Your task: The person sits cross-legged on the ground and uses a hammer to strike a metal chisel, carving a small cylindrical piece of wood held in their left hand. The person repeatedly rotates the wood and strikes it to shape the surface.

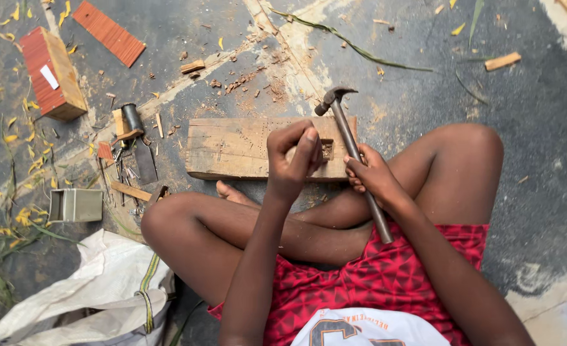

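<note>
At the centre of the ground, the wooden block (245,148) lies flat before your crossed legs. Your left hand (294,160) is clenched over its right end, beside a small chiselled recess (327,150); what it grips is hidden. Your right hand (372,174) clasps the hammer (354,154), head pointing to 11 o'clock.

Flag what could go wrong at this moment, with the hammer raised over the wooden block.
The left hand pinches something small, hidden by its fingers, right at the notch in the wooden block; a strike from the hammer in the right hand could hit those fingers. The block lies loose on the ground against a bare foot, so it may shift.
</note>
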